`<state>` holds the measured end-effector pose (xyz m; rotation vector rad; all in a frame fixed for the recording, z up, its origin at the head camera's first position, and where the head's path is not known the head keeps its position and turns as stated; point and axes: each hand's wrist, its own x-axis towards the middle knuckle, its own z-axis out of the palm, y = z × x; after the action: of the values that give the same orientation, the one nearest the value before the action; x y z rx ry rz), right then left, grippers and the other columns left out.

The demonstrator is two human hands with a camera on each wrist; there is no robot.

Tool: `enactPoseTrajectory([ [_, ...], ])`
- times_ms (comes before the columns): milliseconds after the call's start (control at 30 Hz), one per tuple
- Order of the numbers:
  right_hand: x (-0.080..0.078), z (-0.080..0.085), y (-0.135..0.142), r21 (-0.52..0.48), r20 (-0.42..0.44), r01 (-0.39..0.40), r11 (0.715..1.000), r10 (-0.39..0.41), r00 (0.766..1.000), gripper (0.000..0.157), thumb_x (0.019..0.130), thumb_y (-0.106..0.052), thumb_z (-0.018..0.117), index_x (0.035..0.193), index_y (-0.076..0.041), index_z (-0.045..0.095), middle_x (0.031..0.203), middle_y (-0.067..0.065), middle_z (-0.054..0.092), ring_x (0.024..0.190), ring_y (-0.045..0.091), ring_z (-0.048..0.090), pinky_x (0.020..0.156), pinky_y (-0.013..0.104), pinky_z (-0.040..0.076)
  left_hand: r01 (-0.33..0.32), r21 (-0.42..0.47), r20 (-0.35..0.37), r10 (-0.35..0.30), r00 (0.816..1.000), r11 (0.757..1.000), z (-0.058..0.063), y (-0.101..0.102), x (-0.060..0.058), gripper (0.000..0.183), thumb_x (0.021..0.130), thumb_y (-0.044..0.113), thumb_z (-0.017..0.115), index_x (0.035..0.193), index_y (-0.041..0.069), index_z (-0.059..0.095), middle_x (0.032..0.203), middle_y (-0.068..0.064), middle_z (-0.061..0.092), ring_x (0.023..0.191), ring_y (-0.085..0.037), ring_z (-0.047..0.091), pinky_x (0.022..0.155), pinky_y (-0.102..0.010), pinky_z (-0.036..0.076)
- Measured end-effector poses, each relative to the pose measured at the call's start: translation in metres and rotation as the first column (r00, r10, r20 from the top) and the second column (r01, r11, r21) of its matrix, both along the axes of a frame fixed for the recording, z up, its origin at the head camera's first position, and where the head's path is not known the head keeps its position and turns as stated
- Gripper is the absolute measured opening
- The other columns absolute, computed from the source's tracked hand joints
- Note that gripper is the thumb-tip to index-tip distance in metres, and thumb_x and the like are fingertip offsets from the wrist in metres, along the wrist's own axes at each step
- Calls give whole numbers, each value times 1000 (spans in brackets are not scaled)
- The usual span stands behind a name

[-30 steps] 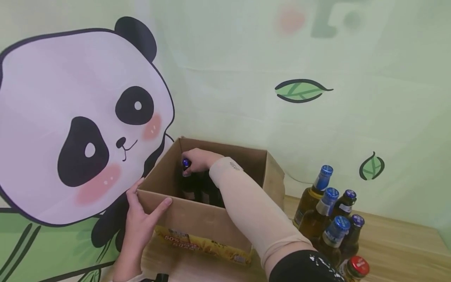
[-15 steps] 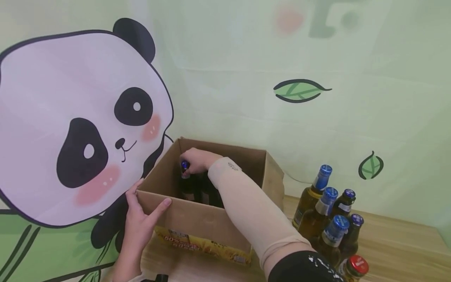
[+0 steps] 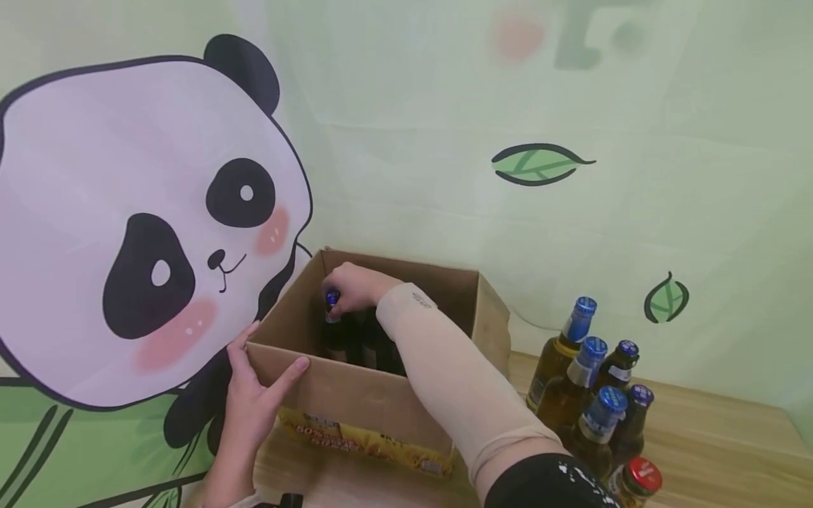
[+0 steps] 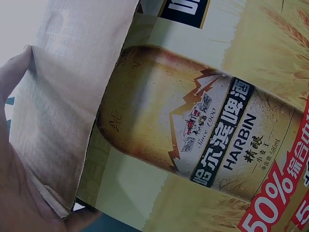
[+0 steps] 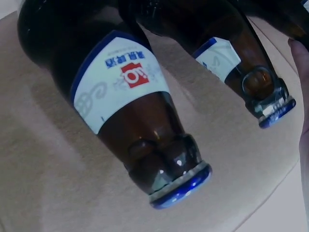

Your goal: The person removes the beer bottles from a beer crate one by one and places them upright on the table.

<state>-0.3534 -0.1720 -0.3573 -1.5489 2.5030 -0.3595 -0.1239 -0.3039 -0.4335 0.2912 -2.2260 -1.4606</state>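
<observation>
My left hand (image 3: 250,402) grips the near left corner of an open cardboard box (image 3: 356,391), thumb over the front edge. In the left wrist view, fingers and thumb (image 4: 14,72) hold the bare cardboard wall (image 4: 67,96) above a printed beer picture. Reaching into the box, my right hand (image 3: 365,286) pinches a dark beer bottle (image 3: 332,300) just below its blue cap. More dark bottles stand beside it, partly hidden by the arm. The right wrist view shows brown bottles (image 5: 130,82) with white labels and blue caps; the right hand (image 5: 301,72) is at its edge.
Several beer bottles (image 3: 574,381) with blue caps stand on the wooden table (image 3: 718,437) right of the box. A red-capped bottle (image 3: 638,480) is nearest. Behind hangs a green cloth (image 3: 406,176) with a panda print.
The right hand and the pinched bottle's cap have shifted slightly left inside the box. The left hand keeps its hold on the corner, and the bottles on the table stay put.
</observation>
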Motion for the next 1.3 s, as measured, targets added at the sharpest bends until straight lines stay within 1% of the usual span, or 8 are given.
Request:
enactPoseTrajectory([
  [233, -1, 4, 6, -57, -4, -5, 998, 5, 1000, 25, 87, -28, 81, 103, -10, 72, 89, -3, 67, 78, 10, 64, 70, 18, 53, 7, -21, -14, -7, 1000, 1000, -3, 1, -5, 95, 85, 37, 82, 154, 35, 17, 147, -11, 41, 124, -34, 47, 100, -57, 40],
  [467, 12, 26, 7, -10, -41, -70, 997, 70, 997, 27, 89, -26, 79, 108, -8, 72, 92, -3, 67, 82, 11, 62, 73, 19, 53, 28, -1, 19, -28, 999, 1000, -5, 5, -7, 96, 85, 41, 81, 155, 34, 15, 149, -11, 39, 127, -36, 45, 102, -60, 39],
  [600, 20, 53, 10, 3, -43, -111, 994, 111, 993, 30, 89, -26, 78, 111, -6, 72, 96, 0, 68, 86, 13, 62, 77, 20, 52, 29, 15, 31, -30, 999, 999, -4, 3, -10, 96, 85, 42, 80, 155, 36, 15, 150, -10, 37, 129, -36, 44, 104, -62, 38],
  [733, 25, 89, 29, -69, -32, -139, 988, 137, 990, 29, 90, -25, 78, 110, -4, 72, 98, 2, 70, 86, 14, 63, 78, 20, 52, 43, 6, 38, -43, 998, 999, -2, 3, -20, 96, 85, 45, 79, 155, 36, 13, 152, -12, 35, 132, -38, 42, 106, -67, 35],
  [900, 43, 134, 70, -134, -63, -168, 977, 161, 985, 30, 90, -26, 77, 110, -5, 73, 98, 1, 71, 86, 13, 63, 80, 21, 54, 48, -20, 39, -47, 998, 999, -1, 3, -29, 98, 85, 46, 79, 156, 35, 13, 153, -13, 35, 135, -40, 41, 106, -70, 34],
  [1033, 57, 168, 108, -191, -79, -171, 967, 158, 984, 28, 88, -29, 79, 105, -7, 73, 93, -2, 71, 83, 11, 64, 80, 24, 55, 48, -33, 29, -47, 998, 998, 0, 0, -33, 99, 84, 46, 80, 156, 36, 13, 152, -13, 36, 134, -40, 42, 107, -69, 34],
  [1233, 81, 209, 170, -292, -65, -126, 948, 112, 992, 23, 85, -26, 82, 100, -11, 73, 90, -5, 72, 85, 7, 70, 82, 25, 57, 47, -7, 49, -47, 998, 999, 2, -10, -29, 100, 83, 44, 81, 156, 37, 12, 153, -13, 36, 132, -38, 42, 108, -65, 34],
  [1300, 89, 221, 189, -309, -98, -117, 944, 91, 991, 23, 86, -24, 82, 101, -10, 73, 93, -4, 73, 86, 7, 71, 81, 25, 58, 38, -8, 52, -37, 998, 999, 3, -13, -28, 101, 84, 44, 81, 156, 36, 11, 153, -14, 36, 131, -38, 42, 107, -64, 34],
])
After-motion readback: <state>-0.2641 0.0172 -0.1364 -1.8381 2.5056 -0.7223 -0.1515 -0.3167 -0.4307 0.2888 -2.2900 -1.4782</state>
